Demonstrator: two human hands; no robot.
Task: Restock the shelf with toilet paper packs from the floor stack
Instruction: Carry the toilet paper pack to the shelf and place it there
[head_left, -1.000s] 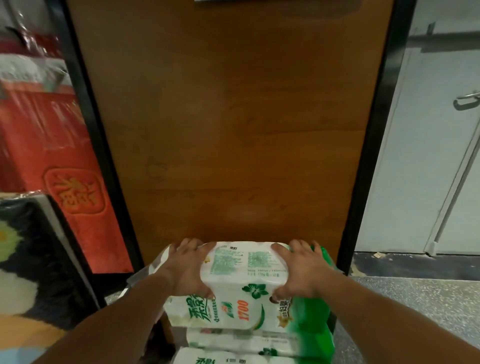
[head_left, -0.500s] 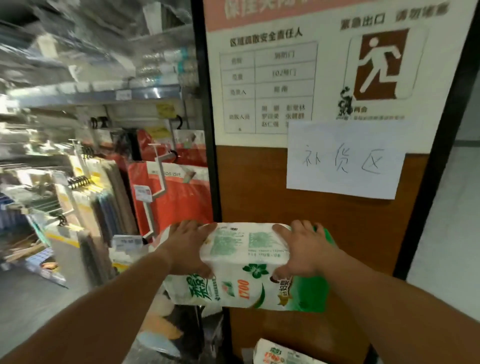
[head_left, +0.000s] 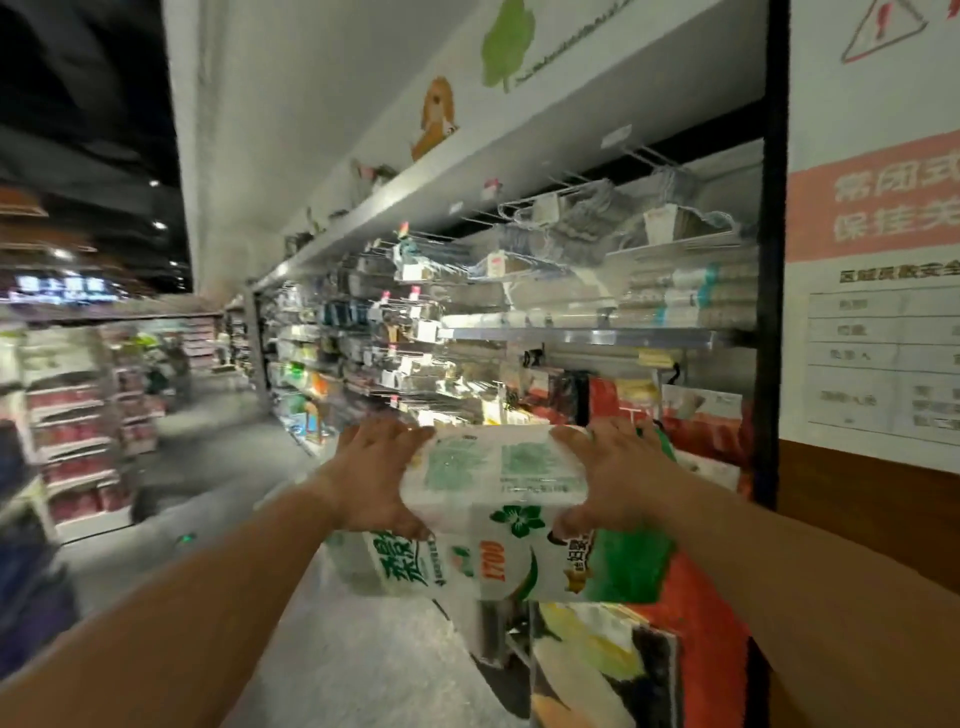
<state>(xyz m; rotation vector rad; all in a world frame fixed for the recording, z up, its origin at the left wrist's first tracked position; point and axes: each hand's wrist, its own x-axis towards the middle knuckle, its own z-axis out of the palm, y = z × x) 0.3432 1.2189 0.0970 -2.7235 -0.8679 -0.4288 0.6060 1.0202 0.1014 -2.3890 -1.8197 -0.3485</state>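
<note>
Both hands, left (head_left: 371, 475) and right (head_left: 618, 475), clamp the pack (head_left: 498, 514) by its ends, fingers curled over top, carrying it level toward the shelf (head_left: 576, 335).

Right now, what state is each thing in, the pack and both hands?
toilet paper pack: lifted, carried in the air between both hands.
left hand: grips the pack's left end.
right hand: grips the pack's right end.
shelves: stocked with goods, blurred.
</note>
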